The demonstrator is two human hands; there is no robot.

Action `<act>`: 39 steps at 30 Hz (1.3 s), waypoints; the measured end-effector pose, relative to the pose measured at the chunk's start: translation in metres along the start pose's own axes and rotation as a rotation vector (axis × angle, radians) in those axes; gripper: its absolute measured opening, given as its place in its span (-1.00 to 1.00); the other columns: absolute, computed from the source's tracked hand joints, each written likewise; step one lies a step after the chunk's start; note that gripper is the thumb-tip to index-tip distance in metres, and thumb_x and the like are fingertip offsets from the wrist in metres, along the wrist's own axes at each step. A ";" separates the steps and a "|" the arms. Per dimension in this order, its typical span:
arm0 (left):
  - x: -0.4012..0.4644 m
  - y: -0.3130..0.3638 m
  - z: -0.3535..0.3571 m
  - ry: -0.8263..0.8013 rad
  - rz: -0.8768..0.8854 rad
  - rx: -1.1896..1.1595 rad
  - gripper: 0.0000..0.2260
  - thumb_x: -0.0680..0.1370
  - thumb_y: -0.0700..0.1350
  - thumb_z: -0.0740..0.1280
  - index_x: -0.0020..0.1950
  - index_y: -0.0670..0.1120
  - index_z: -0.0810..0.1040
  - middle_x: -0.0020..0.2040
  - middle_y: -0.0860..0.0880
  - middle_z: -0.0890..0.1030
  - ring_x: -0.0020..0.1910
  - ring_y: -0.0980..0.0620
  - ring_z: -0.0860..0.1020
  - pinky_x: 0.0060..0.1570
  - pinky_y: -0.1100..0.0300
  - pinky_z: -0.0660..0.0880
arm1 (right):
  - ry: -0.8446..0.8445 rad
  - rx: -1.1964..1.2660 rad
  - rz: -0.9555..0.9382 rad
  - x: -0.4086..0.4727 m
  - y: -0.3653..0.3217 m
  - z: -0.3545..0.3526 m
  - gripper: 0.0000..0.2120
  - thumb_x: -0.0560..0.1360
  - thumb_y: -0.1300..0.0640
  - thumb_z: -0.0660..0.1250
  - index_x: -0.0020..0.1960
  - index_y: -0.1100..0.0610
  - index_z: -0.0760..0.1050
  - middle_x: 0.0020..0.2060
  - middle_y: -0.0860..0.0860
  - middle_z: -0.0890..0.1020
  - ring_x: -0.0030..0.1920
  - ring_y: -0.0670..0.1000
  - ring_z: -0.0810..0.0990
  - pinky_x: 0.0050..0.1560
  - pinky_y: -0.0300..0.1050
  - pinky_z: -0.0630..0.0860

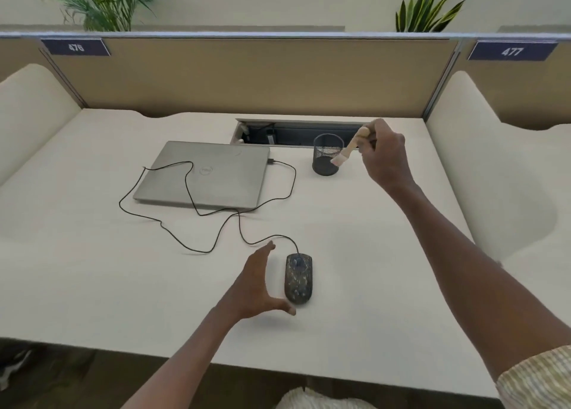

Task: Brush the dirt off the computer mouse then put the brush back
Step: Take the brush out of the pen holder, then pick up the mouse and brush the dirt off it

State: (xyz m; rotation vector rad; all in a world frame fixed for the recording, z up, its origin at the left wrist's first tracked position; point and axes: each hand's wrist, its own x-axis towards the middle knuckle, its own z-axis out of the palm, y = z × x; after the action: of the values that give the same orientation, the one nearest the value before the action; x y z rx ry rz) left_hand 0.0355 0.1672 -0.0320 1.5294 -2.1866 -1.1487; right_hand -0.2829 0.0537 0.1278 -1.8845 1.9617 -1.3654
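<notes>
The computer mouse (298, 278) is dark, speckled with pale dirt, lying flat near the desk's front edge, cord trailing away; the brush (348, 147), wooden-handled with pale bristles, tilts bristles-down beside the mesh cup (327, 153).

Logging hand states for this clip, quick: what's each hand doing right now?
Left hand: open, fingers spread beside the mouse, holding nothing.
Right hand: gripping the brush by its handle, near the mesh cup.

The pale desk (92, 269) is carrying a closed laptop (204, 174), a mesh cup (327, 155) and a speckled mouse (298, 277) — its cable (173, 237) is looping across the top.
</notes>
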 end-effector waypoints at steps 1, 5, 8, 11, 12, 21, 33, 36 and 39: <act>0.000 -0.001 0.000 -0.036 0.000 0.010 0.39 0.01 0.43 0.62 0.64 0.09 -0.07 0.58 0.25 0.11 0.54 0.28 0.07 0.50 0.22 0.14 | -0.004 0.006 -0.003 -0.010 -0.004 -0.002 -0.96 0.55 0.33 0.28 0.00 0.27 0.48 -0.15 0.09 0.68 -0.21 0.10 0.60 -0.17 -0.17 0.47; 0.003 -0.006 -0.001 -0.131 0.013 0.052 0.40 0.03 0.41 0.62 0.64 0.09 -0.13 0.62 0.15 0.08 0.60 0.17 0.02 0.56 0.09 0.14 | -0.007 0.058 0.043 -0.046 -0.020 -0.011 -0.96 0.55 0.32 0.30 0.00 0.25 0.49 -0.18 0.04 0.66 -0.24 0.08 0.61 -0.18 -0.16 0.52; 0.009 -0.008 0.000 -0.152 0.034 0.060 0.39 0.05 0.38 0.63 0.65 0.04 -0.11 0.64 0.10 0.05 0.61 0.12 0.00 0.58 0.07 0.11 | 0.011 0.093 0.095 -0.070 -0.031 -0.015 -0.95 0.57 0.30 0.30 0.02 0.24 0.47 -0.19 0.09 0.68 -0.23 0.13 0.68 -0.18 -0.05 0.60; 0.015 -0.008 0.003 -0.151 0.023 0.044 0.38 0.07 0.37 0.63 0.66 0.00 -0.10 0.65 0.08 0.00 0.62 0.10 -0.04 0.57 0.13 0.05 | 0.034 0.124 0.129 -0.092 -0.038 -0.017 -0.92 0.58 0.29 0.29 0.06 0.20 0.44 -0.21 0.06 0.68 -0.27 -0.08 0.70 -0.19 -0.15 0.62; 0.016 -0.009 0.005 -0.148 0.017 0.034 0.39 0.06 0.37 0.63 0.66 -0.01 -0.10 0.65 0.07 -0.01 0.62 0.10 -0.05 0.56 0.14 0.04 | 0.039 0.133 0.139 -0.100 -0.039 -0.016 -0.91 0.59 0.29 0.28 0.08 0.18 0.43 -0.21 0.04 0.68 -0.28 -0.15 0.69 -0.21 -0.21 0.62; 0.023 -0.016 0.022 -0.092 0.055 -0.003 0.36 0.01 0.39 0.61 0.65 0.02 0.02 0.50 0.07 0.10 0.52 0.03 0.04 0.56 0.08 0.11 | 0.035 0.136 0.185 -0.140 -0.033 -0.019 -0.87 0.61 0.26 0.28 0.06 0.06 0.38 -0.24 -0.01 0.68 -0.25 -0.17 0.70 -0.19 -0.16 0.63; 0.029 -0.014 0.025 -0.037 0.026 -0.017 0.23 -0.05 0.43 0.55 0.57 0.15 0.25 0.47 0.07 0.16 0.48 0.02 0.12 0.50 0.15 0.12 | 0.091 0.117 0.192 -0.144 -0.022 -0.043 -0.89 0.63 0.19 0.28 0.07 0.02 0.37 -0.23 -0.15 0.68 -0.26 -0.15 0.70 -0.21 -0.21 0.62; 0.029 -0.012 0.025 -0.038 0.018 0.001 0.24 -0.06 0.45 0.53 0.58 0.15 0.23 0.48 0.07 0.15 0.49 0.02 0.11 0.49 0.15 0.10 | 0.087 0.113 0.199 -0.150 -0.020 -0.048 -0.89 0.63 0.18 0.28 0.07 0.02 0.38 -0.22 -0.14 0.69 -0.26 -0.14 0.71 -0.19 -0.16 0.63; 0.029 -0.010 0.024 -0.045 0.018 0.026 0.26 -0.06 0.46 0.53 0.59 0.15 0.20 0.49 0.07 0.14 0.49 0.02 0.08 0.49 0.15 0.07 | 0.093 0.106 0.200 -0.154 -0.018 -0.053 -0.90 0.63 0.16 0.29 0.07 0.01 0.38 -0.22 -0.17 0.69 -0.26 -0.14 0.71 -0.19 -0.13 0.64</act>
State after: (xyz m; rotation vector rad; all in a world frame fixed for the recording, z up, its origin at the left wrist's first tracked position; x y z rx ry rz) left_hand 0.0158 0.1513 -0.0622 1.5053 -2.2482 -1.1651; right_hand -0.2665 0.2136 0.0945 -1.5595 2.0117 -1.4892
